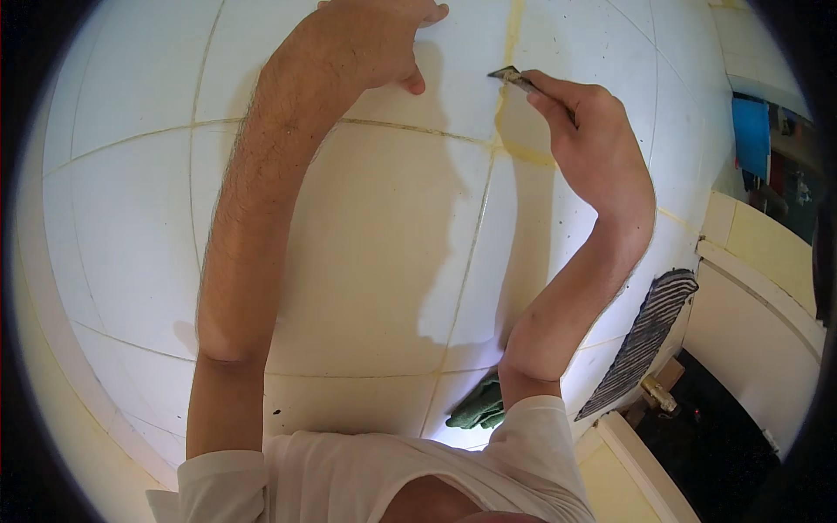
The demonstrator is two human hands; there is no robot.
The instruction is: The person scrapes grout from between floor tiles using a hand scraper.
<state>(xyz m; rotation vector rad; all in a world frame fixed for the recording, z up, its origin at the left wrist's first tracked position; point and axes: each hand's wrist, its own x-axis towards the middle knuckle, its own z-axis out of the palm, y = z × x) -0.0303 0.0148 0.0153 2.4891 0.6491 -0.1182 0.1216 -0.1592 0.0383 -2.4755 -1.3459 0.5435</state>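
Note:
My right hand grips a small flat-bladed scraper with a dark, worn blade. Its tip points left and lies over a yellow-stained grout line between white floor tiles. From there a curved yellow streak runs down to the tile corner just below the hand. At the top of the view my left hand rests on the tiled floor, fingers apart and holding nothing visible. Its fingertips are partly cut off by the frame's upper edge.
A dark green cloth lies on the floor by my right elbow. Farther right is a black-and-white striped mat before a dark doorway with a brass-coloured fitting. A blue panel shows through another opening.

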